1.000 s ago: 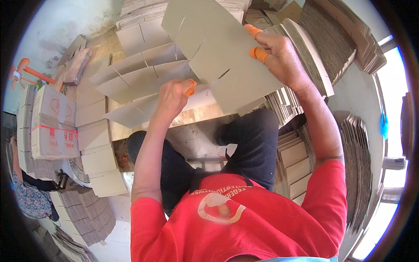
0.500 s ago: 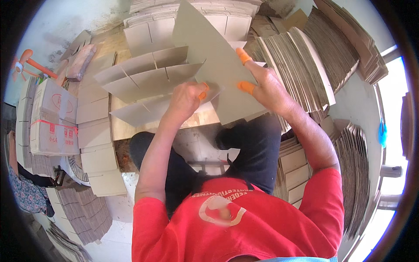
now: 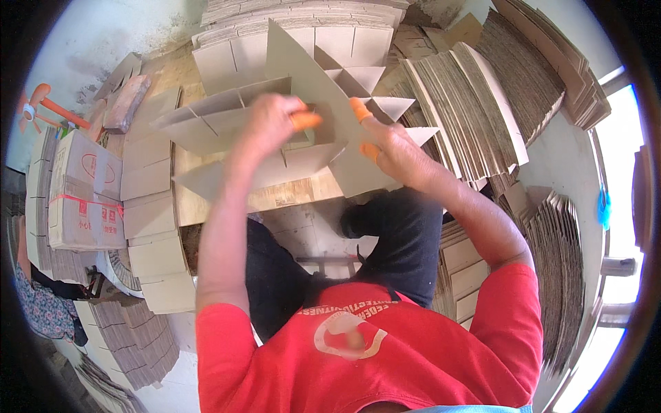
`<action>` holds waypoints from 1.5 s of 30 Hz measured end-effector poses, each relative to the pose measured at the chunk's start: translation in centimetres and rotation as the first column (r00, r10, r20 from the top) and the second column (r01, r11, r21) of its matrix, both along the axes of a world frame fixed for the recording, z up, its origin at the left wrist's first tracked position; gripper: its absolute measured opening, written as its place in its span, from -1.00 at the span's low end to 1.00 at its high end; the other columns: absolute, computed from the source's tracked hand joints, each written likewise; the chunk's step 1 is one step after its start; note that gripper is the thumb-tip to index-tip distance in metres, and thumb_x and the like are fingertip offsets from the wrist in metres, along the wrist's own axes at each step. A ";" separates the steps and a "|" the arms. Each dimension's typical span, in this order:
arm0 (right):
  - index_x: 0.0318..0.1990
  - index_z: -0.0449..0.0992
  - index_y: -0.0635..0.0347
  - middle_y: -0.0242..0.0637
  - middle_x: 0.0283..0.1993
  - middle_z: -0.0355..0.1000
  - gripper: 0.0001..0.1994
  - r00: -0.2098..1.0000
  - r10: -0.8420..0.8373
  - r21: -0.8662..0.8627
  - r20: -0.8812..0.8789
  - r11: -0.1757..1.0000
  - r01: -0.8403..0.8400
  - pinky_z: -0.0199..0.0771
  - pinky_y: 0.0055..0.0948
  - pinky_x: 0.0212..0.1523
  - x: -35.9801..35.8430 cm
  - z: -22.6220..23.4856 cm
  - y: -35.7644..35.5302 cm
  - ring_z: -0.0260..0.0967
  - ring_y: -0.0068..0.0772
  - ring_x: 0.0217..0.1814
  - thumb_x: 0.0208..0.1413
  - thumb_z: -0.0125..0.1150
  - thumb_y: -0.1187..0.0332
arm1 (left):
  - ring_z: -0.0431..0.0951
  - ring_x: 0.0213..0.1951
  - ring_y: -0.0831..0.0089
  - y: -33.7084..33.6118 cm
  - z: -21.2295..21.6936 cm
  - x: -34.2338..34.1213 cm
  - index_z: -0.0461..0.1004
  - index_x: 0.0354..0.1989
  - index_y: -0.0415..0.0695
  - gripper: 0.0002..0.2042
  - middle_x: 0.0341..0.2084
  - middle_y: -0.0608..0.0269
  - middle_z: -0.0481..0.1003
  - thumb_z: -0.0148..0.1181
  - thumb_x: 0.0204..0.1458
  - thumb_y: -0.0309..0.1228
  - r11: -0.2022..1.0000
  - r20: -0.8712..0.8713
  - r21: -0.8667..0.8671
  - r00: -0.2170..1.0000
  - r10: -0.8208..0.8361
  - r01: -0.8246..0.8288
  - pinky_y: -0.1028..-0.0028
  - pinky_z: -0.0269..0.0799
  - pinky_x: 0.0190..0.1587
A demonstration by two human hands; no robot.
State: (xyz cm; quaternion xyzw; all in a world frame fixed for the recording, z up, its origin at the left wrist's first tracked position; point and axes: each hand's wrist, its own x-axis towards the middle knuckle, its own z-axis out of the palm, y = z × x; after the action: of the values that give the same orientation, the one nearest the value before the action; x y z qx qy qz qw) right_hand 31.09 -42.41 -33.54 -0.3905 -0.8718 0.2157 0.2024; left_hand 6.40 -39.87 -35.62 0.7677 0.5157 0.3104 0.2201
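Note:
A tall cardboard divider sheet (image 3: 303, 76) stands on edge across several slotted cardboard strips (image 3: 213, 131), which pass to both sides of it. My right hand (image 3: 399, 151) grips the sheet's right edge, with orange covers on its finger and thumb. My left hand (image 3: 268, 124), also wearing orange finger covers, is over the strips left of the sheet. Motion blurs it, so whether its fingers pinch a strip is unclear. The nearest strip (image 3: 296, 167) crosses the sheet low down, below my left hand.
Beneath the strips is a wooden tabletop (image 3: 275, 197). Stacks of cardboard stand at the back (image 3: 296, 51) and at the right (image 3: 454, 110). On the left are a taped carton (image 3: 86, 193), a brick-like block (image 3: 129, 103) and an orange fan (image 3: 41, 107). Another person's patterned clothing (image 3: 41, 303) shows far left.
My left hand has moved up and left, away from the nearest strip. The sheet and my right hand have shifted slightly left, and strip ends now stick out on the sheet's right side.

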 end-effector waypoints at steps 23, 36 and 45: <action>0.34 -0.06 0.25 0.03 -0.53 0.35 -0.27 0.999 0.014 -0.051 0.035 0.999 -0.012 0.36 -0.25 -0.49 0.5 -0.6 -1.5 0.35 -0.02 -0.53 -0.06 0.01 0.63 | 0.48 -0.24 -0.04 8.5 -5.4 -8.3 0.46 -0.39 -0.25 -0.81 -0.34 -0.11 0.47 0.24 -0.27 -0.63 0.966 -0.358 0.245 0.919 0.165 -0.077 0.20 0.42 -0.21; 0.32 -0.01 0.30 0.11 -0.47 0.38 -0.29 0.989 0.149 -0.061 -0.009 0.987 -0.150 0.40 -0.26 -0.38 0.0 0.4 0.3 0.40 0.05 -0.43 -0.05 0.07 0.61 | 0.51 -0.24 -0.02 9.3 -4.7 -8.8 0.48 -0.41 -0.22 -0.83 -0.33 -0.11 0.50 0.26 -0.24 -0.59 0.968 -0.407 0.223 0.891 0.202 -0.117 0.19 0.46 -0.24; 0.34 -0.08 0.27 0.08 -0.39 0.41 -0.33 0.969 -0.038 0.015 0.246 0.999 0.035 0.41 -0.14 -0.39 -1.1 0.1 0.2 0.43 0.07 -0.39 0.08 0.05 0.48 | 0.51 -0.22 0.00 9.8 -5.0 -9.3 0.50 -0.42 -0.18 -0.84 -0.30 -0.10 0.50 0.26 -0.24 -0.60 0.983 -0.507 0.134 0.844 0.177 -0.126 0.22 0.45 -0.19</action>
State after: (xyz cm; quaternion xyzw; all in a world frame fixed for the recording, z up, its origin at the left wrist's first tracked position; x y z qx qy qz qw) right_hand 29.94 -42.21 -33.46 -0.4290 -0.8840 0.1571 0.0989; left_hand -2.94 -30.12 -40.63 0.7892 0.5992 0.1339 0.0115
